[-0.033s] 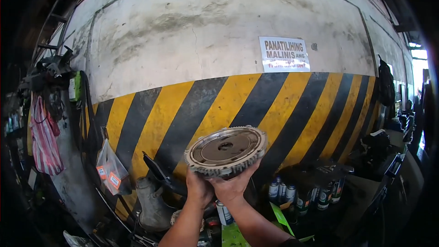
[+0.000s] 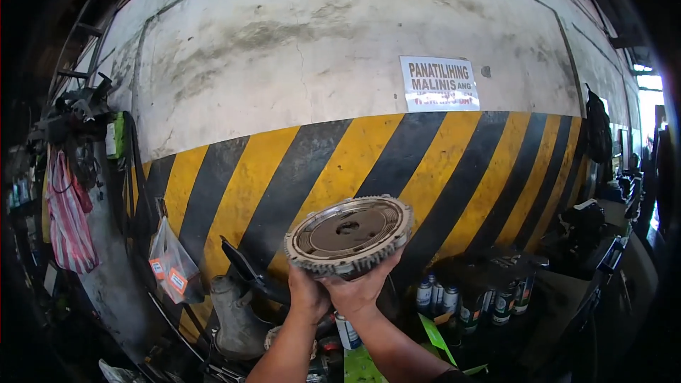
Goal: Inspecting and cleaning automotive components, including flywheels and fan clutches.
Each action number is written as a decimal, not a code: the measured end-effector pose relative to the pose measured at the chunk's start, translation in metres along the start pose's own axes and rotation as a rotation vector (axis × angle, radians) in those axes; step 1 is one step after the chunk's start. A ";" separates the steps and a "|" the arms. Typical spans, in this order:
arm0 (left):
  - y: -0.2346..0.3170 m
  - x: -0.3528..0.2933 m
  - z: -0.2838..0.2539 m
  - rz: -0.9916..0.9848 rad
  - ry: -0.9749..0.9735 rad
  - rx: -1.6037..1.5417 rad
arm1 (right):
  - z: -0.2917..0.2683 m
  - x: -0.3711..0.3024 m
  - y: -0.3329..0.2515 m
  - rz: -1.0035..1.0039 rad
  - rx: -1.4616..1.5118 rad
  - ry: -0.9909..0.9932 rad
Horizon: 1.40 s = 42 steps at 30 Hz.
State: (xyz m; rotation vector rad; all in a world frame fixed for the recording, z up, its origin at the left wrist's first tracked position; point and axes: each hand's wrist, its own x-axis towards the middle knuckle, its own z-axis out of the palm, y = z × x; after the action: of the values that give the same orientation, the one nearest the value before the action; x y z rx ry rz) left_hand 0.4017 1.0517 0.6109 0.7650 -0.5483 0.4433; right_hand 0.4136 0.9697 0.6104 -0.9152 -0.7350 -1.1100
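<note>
I have the left hand [image 2: 306,291] and right hand [image 2: 363,287] close together at lower center of the frame, clamped on the near underside of a toothed flywheel [image 2: 330,239]; I cannot see all fingertips. The flywheel is held just below frame center, tilted, face upward. Behind it stands a black-and-yellow striped wall [image 2: 460,163]. Aerosol cans [image 2: 450,299] stand at lower right; a translucent plastic bag [image 2: 170,259] hangs at lower left.

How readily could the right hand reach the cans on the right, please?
Not readily, it seems: the right hand is helping support the metal disc, though the way to the cans looks open.
</note>
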 end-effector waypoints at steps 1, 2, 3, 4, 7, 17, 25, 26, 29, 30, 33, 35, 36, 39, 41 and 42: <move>-0.001 0.000 -0.003 0.001 0.001 0.005 | 0.001 0.000 -0.004 -0.108 -0.182 -0.014; -0.001 0.000 -0.007 -0.008 0.010 -0.016 | 0.002 0.000 -0.006 -0.216 -0.363 -0.028; -0.002 0.000 -0.013 -0.016 0.020 -0.036 | 0.004 -0.001 -0.005 -0.214 -0.359 -0.026; -0.003 0.000 -0.016 -0.011 0.023 -0.007 | 0.004 -0.001 -0.004 -0.250 -0.368 -0.011; -0.010 0.000 -0.012 0.024 0.058 -0.050 | 0.001 0.002 -0.004 -0.324 -0.415 0.010; -0.010 0.003 -0.022 0.038 0.081 -0.104 | 0.005 -0.004 0.005 -0.346 -0.300 -0.004; -0.002 -0.002 -0.003 0.006 0.082 0.003 | 0.003 0.005 -0.018 0.092 0.259 -0.013; -0.001 -0.001 -0.004 0.012 0.079 -0.022 | 0.006 0.007 -0.018 0.010 0.106 -0.014; -0.007 0.006 -0.024 0.044 0.068 -0.039 | 0.013 0.004 -0.029 -0.206 -0.147 0.024; -0.008 0.008 -0.020 0.028 0.039 -0.045 | 0.009 0.002 -0.032 -0.350 -0.371 0.009; -0.008 0.009 -0.009 0.000 -0.026 -0.052 | 0.007 -0.011 -0.024 -0.520 -0.612 0.007; -0.008 0.009 -0.004 -0.017 -0.059 -0.056 | 0.007 -0.020 -0.013 -0.531 -0.650 0.003; -0.009 0.009 -0.002 -0.026 -0.075 -0.059 | 0.007 -0.023 -0.010 -0.528 -0.653 0.008; -0.005 0.005 -0.001 -0.035 -0.097 -0.066 | 0.010 -0.020 -0.022 -0.489 -0.602 0.027; 0.000 -0.002 -0.003 -0.035 -0.099 -0.075 | 0.007 -0.010 -0.030 -0.280 -0.341 -0.032; 0.001 -0.006 -0.004 -0.039 -0.099 -0.082 | 0.013 -0.007 -0.021 -0.192 -0.030 0.005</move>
State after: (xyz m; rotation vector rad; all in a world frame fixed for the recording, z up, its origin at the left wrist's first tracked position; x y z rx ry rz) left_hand 0.3979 1.0545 0.6058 0.7204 -0.6398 0.3462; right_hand 0.3913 0.9803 0.6149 -0.8805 -0.8170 -1.2948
